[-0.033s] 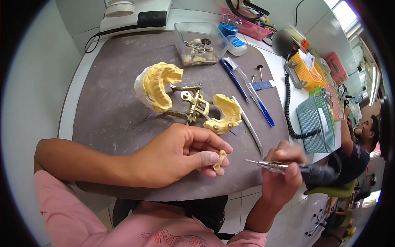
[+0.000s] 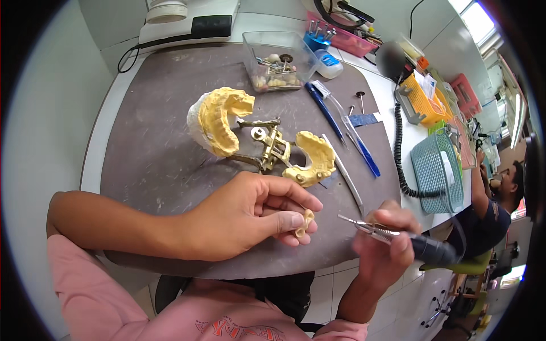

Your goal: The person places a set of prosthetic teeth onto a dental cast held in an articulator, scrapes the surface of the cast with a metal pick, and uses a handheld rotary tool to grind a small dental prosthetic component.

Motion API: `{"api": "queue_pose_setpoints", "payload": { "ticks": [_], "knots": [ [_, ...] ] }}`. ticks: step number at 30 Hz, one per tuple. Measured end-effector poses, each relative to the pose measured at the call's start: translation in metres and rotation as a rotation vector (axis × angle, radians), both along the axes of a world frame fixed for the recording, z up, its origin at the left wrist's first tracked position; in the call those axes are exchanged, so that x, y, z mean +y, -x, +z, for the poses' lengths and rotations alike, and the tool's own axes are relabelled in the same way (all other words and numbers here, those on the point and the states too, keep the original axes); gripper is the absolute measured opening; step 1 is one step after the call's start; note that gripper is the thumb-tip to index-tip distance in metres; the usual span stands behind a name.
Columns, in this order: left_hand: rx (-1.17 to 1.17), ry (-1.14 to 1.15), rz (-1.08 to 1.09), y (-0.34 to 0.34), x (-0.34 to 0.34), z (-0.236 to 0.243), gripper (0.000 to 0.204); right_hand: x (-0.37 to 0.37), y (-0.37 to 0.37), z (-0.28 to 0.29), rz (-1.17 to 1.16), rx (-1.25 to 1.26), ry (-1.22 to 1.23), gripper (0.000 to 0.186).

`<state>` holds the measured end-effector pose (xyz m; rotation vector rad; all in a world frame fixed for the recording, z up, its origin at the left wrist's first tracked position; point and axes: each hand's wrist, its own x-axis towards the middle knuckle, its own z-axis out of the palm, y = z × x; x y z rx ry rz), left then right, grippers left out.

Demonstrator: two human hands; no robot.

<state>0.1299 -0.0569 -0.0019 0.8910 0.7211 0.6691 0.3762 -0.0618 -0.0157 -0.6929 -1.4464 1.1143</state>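
My left hand (image 2: pixel 244 213) pinches a small tooth-coloured dental bridge (image 2: pixel 305 223) between thumb and fingers, just above the mat's near edge. In my right hand (image 2: pixel 384 241) is a dark rotary handpiece (image 2: pixel 429 248) with a metal nose and a thin bur. The bur's tip points left toward the bridge, with a gap between them. Beyond my left hand lies an opened brass articulator (image 2: pixel 273 149). It carries a large yellow dental cast (image 2: pixel 219 128) on a white base at its left and a smaller yellow cast (image 2: pixel 318 159) at its right.
A clear plastic box (image 2: pixel 278 62) of small parts stands at the back. Right of the casts lie a toothbrush (image 2: pixel 355 133), a blue pen-like tool (image 2: pixel 327 108) and a white stick (image 2: pixel 344 176). A coiled black cord (image 2: pixel 399 150) hangs beside a teal basket (image 2: pixel 435 170). A co-worker (image 2: pixel 492 204) sits at far right.
My right hand has shifted slightly, and the handpiece now tilts more, its nose higher and its rear end lower. My left hand and the bridge have hardly moved.
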Motion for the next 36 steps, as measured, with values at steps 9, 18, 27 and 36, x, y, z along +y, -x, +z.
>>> {"api": "queue_pose_setpoints", "payload": {
  "ticks": [9,18,27,36],
  "knots": [
    [0.062,-0.012,-0.040,-0.001,0.005,0.000,0.027,-0.015,0.023,-0.006,-0.068,-0.078,-0.056,0.023],
    [0.011,-0.059,-0.019,0.001,0.001,-0.008,0.022,-0.019,0.037,-0.017,-0.167,-0.100,-0.190,0.018],
    [0.013,-0.050,0.002,-0.001,-0.001,-0.005,0.016,-0.021,0.042,-0.015,-0.219,-0.183,-0.126,0.030],
    [0.004,-0.037,0.012,-0.003,-0.002,-0.005,0.015,-0.019,0.036,-0.016,-0.170,-0.193,-0.138,0.015]
  ]
}}
